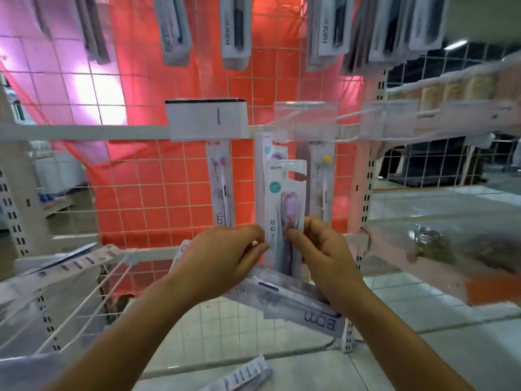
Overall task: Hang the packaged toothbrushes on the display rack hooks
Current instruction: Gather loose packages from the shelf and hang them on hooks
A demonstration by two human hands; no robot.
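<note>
- A white wire grid rack stands in front of me, with an orange-red sheet behind its middle and pink light on the upper left.
- A white crossbar runs across the rack; a white label holder with a blue stroke sits on it.
- Packaged toothbrushes already hang from the top row, and more hang below the crossbar, one on the left and one on the right.
- Bare white hooks stick out at the lower left, above a pale tiled floor.
- My left hand is curled, its fingertips pinching the left edge of the toothbrush pack marked NO.911.
- My right hand pinches the pack's right edge with thumb and fingers.
- The pack stands upright between both hands, in front of the middle hanging packs.
- A stack of spare packs lies tilted under my hands; which hand carries it, I cannot tell.
- Both forearms reach up and inward from the bottom corners.
</note>
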